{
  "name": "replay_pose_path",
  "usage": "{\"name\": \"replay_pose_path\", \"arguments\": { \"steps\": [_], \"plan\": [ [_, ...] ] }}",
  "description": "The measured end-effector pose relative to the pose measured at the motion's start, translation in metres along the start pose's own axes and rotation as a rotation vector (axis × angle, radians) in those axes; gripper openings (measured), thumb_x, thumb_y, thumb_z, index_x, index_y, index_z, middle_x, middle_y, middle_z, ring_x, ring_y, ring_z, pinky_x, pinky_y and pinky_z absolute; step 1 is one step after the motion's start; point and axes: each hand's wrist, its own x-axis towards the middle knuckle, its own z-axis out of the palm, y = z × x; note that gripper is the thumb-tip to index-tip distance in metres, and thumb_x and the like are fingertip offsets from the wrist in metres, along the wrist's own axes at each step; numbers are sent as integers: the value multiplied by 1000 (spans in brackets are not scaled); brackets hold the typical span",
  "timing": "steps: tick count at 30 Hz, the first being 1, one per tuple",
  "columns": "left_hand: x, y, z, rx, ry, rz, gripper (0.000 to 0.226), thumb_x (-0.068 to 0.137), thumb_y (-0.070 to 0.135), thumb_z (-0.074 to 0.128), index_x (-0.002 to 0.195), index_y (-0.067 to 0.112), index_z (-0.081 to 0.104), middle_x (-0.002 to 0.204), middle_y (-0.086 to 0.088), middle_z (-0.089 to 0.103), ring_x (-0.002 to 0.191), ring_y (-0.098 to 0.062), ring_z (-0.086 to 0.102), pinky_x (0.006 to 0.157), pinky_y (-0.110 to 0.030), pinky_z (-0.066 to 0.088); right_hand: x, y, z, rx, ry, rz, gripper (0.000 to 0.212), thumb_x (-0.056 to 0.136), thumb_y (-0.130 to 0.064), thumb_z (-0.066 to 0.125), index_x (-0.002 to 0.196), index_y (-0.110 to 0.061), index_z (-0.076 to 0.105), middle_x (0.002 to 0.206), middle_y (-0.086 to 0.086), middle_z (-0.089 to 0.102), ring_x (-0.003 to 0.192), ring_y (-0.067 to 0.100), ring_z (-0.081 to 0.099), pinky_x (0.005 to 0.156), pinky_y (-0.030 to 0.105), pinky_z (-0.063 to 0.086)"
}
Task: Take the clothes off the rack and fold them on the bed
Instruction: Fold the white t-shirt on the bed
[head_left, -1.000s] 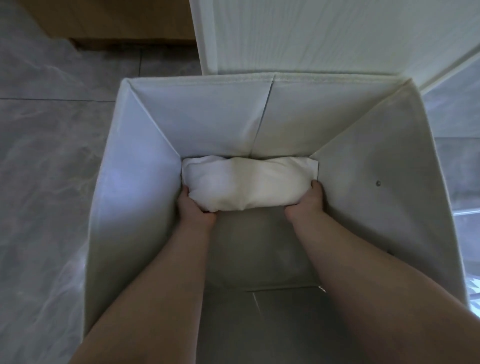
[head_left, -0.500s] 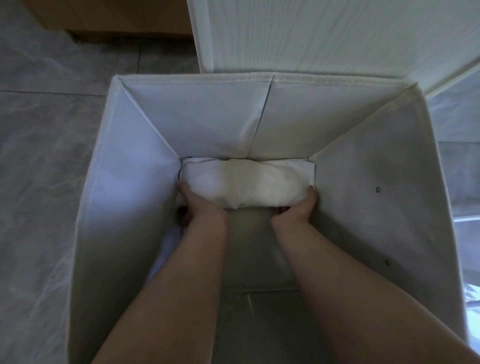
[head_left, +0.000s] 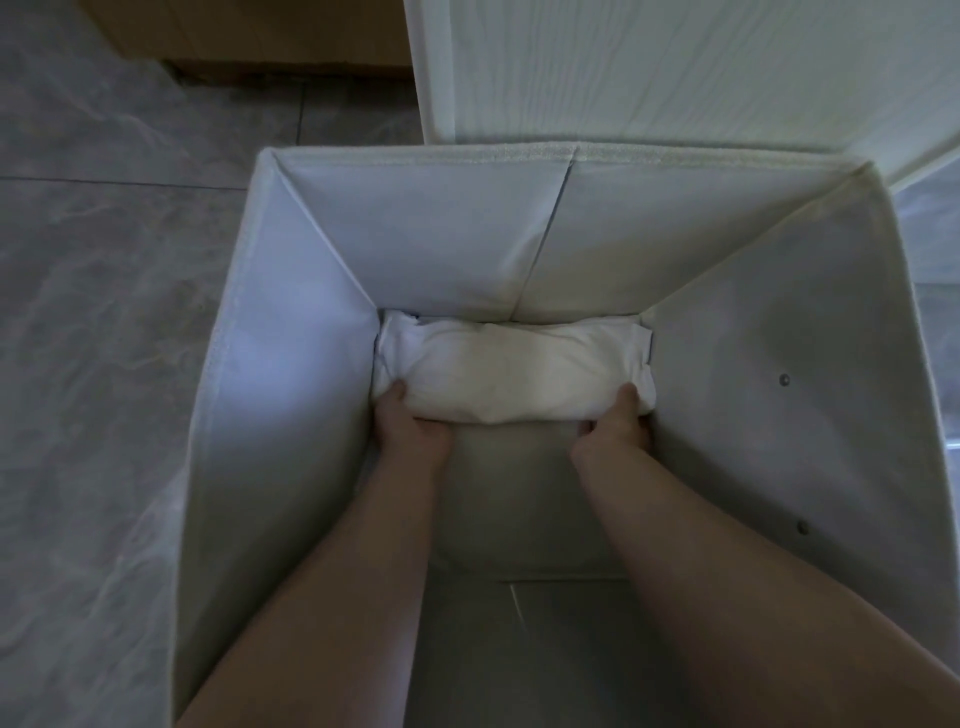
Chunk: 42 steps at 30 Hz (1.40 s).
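Observation:
A folded white garment (head_left: 511, 371) lies as a thick bundle along the far wall at the bottom of a deep white fabric bin (head_left: 291, 364). Both my arms reach down into the bin. My left hand (head_left: 410, 423) grips the bundle's near left end, thumb on top and fingers tucked under it. My right hand (head_left: 618, 423) grips the near right end the same way. The fingers of both hands are hidden under the cloth.
The bin stands on a grey marbled tile floor (head_left: 104, 312). A white wood-grain panel (head_left: 675, 67) rises just behind the bin. A brown wooden piece of furniture (head_left: 249, 36) sits at the top left. Two small rivets (head_left: 784, 380) mark the bin's right wall.
The bundle has settled closer against the far wall. My hands have shifted slightly along its near edge and still hold its two ends.

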Motion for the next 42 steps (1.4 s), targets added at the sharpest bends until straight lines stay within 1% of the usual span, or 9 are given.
{"name": "replay_pose_path", "arguments": {
  "steps": [4,8,10,12,15,20,25,30,42],
  "plan": [
    [9,-1,7,-39,65,13,54,99,40,41,143,8,48,144,-15,53,130,-34,51,109,-45,41,1,-6,6,70,-66,40,46,93,-38,68,135,-26,56,131,-3,60,104,15,63,78,29,57],
    [8,0,26,277,498,23,92,84,73,43,150,9,33,154,-13,37,136,-31,43,112,-42,38,5,-2,9,-101,64,-4,77,82,-72,60,140,-22,50,135,3,53,119,25,56,102,41,48],
    [-11,-5,29,326,708,68,82,92,61,53,148,4,32,151,-16,39,135,-30,44,108,-37,36,-1,-1,2,-272,72,-55,102,77,-88,46,147,-15,42,149,11,45,135,32,46,113,43,36],
    [-38,-23,29,468,765,239,52,93,47,61,128,10,48,127,-15,56,121,-32,55,95,-35,41,-16,4,-7,-360,195,-176,68,94,-62,51,131,-6,57,133,17,58,127,36,52,97,33,40],
    [-57,-41,21,1048,329,915,23,89,35,62,91,14,53,88,-4,58,88,-32,61,76,-33,40,-50,14,-11,-709,-144,-1080,23,92,-33,55,83,-13,60,85,9,63,86,34,61,75,37,45],
    [9,-30,3,1849,-278,1482,40,85,24,46,111,1,64,124,-21,62,122,-38,56,107,-47,34,-1,18,5,-1497,-711,-1646,59,91,-37,40,145,-15,50,155,6,42,147,31,31,119,49,23],
    [29,0,-26,2098,-242,1279,70,95,55,32,155,19,30,164,-8,21,151,-28,19,122,-38,14,32,5,3,-1844,-591,-1591,69,95,-68,15,158,-42,12,167,-14,-1,155,20,-6,123,50,-6],
    [18,5,-26,2126,-9,1180,75,95,59,28,158,19,20,166,-4,13,153,-21,10,124,-37,6,39,-14,-11,-1852,-377,-1514,72,94,-72,18,158,-42,3,167,-16,-5,154,19,-11,123,42,-10],
    [13,23,-7,2233,-191,788,87,96,64,36,159,18,-2,166,-3,-11,153,-18,-9,123,-34,-2,24,-23,-7,-1786,-468,-1210,83,100,-58,39,160,-22,-6,167,-6,-14,154,23,-12,122,32,-7]
  ]
}}
